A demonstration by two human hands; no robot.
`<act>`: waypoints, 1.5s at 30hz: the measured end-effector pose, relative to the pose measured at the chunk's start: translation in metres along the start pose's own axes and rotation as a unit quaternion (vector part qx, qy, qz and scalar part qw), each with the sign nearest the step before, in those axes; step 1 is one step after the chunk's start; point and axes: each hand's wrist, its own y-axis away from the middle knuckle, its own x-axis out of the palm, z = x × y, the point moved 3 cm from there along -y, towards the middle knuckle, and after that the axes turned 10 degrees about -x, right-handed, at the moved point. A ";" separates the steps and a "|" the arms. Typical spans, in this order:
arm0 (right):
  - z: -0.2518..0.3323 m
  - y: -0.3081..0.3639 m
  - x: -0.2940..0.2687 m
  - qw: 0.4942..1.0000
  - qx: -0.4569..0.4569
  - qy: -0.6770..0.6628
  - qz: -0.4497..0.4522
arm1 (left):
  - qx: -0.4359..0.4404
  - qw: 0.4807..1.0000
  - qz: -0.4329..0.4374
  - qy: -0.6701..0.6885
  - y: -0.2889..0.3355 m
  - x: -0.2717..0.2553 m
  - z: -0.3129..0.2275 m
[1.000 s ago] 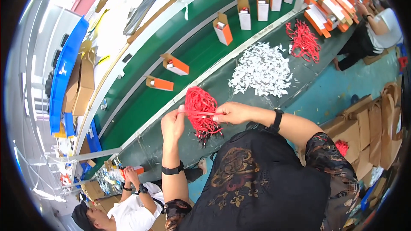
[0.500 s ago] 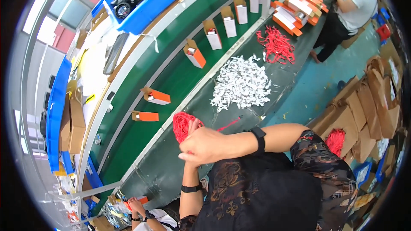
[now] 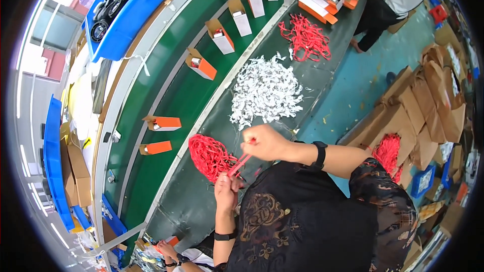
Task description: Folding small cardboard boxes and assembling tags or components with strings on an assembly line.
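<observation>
Dark tabletop (image 3: 174, 206) is seen beneath the hands. By the fingers of the left hand (image 3: 226, 191) and right hand (image 3: 266, 142), one red strap (image 3: 241, 163) is pinched, just right of the red heap (image 3: 208, 156); beyond the heap, white straps (image 3: 266, 90) are piled; orange boxes (image 3: 169, 123) are seen to its left.

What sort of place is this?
Probably a factory production line: open orange-and-white cardboard boxes sit along a long green belt-like surface, beside heaps of thin red cords and small white strips on a dark green worktable.
</observation>
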 end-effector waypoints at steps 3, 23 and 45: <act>-0.058 0.019 -0.018 0.996 0.025 -0.003 -0.080 | 0.009 0.989 -0.142 0.043 -0.009 0.005 -0.001; -0.205 -0.045 -0.117 0.953 -0.028 0.299 0.038 | 0.150 0.844 -0.354 -0.374 -0.023 0.070 -0.037; 0.015 -0.065 -0.066 0.980 -0.051 0.072 0.180 | 0.259 0.838 -0.133 -0.461 -0.091 0.116 -0.111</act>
